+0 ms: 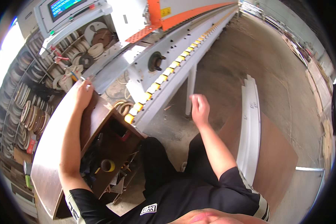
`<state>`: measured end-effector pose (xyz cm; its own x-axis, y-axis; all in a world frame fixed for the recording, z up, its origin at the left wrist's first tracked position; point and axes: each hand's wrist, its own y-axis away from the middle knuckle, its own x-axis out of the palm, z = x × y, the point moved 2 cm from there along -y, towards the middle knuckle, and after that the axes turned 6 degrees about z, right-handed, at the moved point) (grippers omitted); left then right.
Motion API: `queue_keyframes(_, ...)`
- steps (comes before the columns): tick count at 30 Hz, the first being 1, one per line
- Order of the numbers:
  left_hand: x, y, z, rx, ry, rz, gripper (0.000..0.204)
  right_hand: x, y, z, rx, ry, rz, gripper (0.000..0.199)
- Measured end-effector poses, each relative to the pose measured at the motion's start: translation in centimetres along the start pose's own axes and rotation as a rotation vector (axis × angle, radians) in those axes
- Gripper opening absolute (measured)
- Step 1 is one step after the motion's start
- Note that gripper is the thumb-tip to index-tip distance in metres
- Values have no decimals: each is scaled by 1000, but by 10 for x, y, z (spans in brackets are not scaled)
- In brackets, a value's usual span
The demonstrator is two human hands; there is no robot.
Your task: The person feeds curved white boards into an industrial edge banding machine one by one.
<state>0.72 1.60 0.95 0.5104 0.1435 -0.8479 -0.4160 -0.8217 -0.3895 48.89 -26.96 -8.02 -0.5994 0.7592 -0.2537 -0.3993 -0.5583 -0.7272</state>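
Observation:
My left hand (83, 94) is over the far end of a brown wooden cabinet (59, 149). Its fingers are curled in by a thin, light-coloured piece; what they grip is too small to make out. Off to the right, my right hand (200, 108) hangs in the air above the floor, closed in a loose fist with no object showing. The cabinet's open side faces me, and inside it lie a roll of yellow tape (108, 165) and several jumbled small items.
A long machine with yellow rollers (161, 79) and an orange guard (142, 33) runs away ahead. Its control panel (67, 11) stands at upper left. Rolls of edge banding (28, 112) fill racks at left. A white metal strip (249, 127) leans over a brown board (278, 156) at right.

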Motion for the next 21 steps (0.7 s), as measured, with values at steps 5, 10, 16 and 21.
queue_keyframes(5, 4, 9, -21, -38, 57, -75, 21, 69, -132, 82, -378, -50, 68, 16)
queue_keyframes(10, -6, -6, -22, 9, -74, -65, 26, 164, -188, 46, 95, -101, 660, 33)
queue_keyframes(16, -55, -41, 40, -111, -174, -200, 25, 167, -171, 51, 21, 227, 981, 37)
queue_keyframes(21, -95, -111, 116, -526, -65, -342, 48, 161, -177, 46, 81, 260, 897, 37)
